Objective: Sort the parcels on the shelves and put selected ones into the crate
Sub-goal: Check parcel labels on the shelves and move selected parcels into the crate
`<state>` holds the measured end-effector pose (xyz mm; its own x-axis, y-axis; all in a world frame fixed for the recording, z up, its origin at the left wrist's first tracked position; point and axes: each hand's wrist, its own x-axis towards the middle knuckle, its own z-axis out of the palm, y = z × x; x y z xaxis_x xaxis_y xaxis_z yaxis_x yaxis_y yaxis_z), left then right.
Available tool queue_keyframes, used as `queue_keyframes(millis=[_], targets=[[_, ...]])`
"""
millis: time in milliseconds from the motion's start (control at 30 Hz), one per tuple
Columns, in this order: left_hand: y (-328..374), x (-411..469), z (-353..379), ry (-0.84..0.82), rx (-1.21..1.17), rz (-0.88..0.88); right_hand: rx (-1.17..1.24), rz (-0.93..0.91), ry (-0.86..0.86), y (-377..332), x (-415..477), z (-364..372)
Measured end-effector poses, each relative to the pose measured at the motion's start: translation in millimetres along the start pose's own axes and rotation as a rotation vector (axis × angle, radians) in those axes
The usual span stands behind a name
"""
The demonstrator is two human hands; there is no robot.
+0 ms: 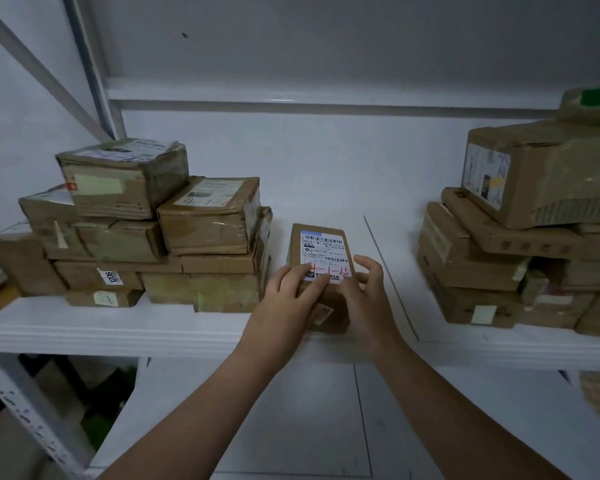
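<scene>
Shelf — white, at chest level. Crate not in view.

Left stack: taped brown cartons, several layers, uneven. Right stack: similar, with a larger box on top. The two are well apart.

Small parcel: lies alone on the shelf between the stacks, just beside the left one, flat, near end at the shelf's front edge.

Left hand: fingers fairly straight, laid flat across the parcel's top near end. Right hand: thumb on top, fingers bent at the right edge — cannot tell whether they press the cardboard.

Label: white, barcodes, red handwriting, top face.

Judgement: compact taped carton, probably light and stiff, with some slip where tape runs. Best hold looks like the two long sides near the front, or thumb on top and fingers under the near end.
</scene>
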<state>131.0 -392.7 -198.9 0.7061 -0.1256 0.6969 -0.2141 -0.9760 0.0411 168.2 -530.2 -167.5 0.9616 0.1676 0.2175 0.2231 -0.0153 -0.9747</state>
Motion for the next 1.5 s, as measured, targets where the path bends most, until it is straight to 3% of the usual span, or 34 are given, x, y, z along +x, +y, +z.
queue_keyframes(millis=[100,267,567,700,867,1167,1500], targets=[[-6.7,-7.2,3.8,-0.039,0.086,-0.019,-0.084,-0.009,-0.032,19.4,-3.6,1.0],[-14.4,0.4,-6.0,0.041,0.345,0.086,-0.274,-0.147,-0.085,34.9,4.2,6.5],[-22.0,4.1,-15.1,-0.156,0.309,0.063,-0.393,-0.166,-0.109,31.6,33.8,28.6],[-22.1,8.9,-20.5,-0.161,0.287,0.054,-0.439,-0.150,-0.117,25.6,28.5,19.9],[-6.1,31.4,-23.2,-0.006,0.167,0.096,-0.476,-0.299,0.034,-0.1,15.4,-23.8],[92.7,95.7,-16.1,0.027,-0.223,0.124,-0.545,-0.422,0.387,-51.3,-2.8,-142.4],[200.1,178.6,1.3,-0.021,-0.435,-0.008,-0.665,-0.479,0.462,-71.9,-1.9,-252.7]])
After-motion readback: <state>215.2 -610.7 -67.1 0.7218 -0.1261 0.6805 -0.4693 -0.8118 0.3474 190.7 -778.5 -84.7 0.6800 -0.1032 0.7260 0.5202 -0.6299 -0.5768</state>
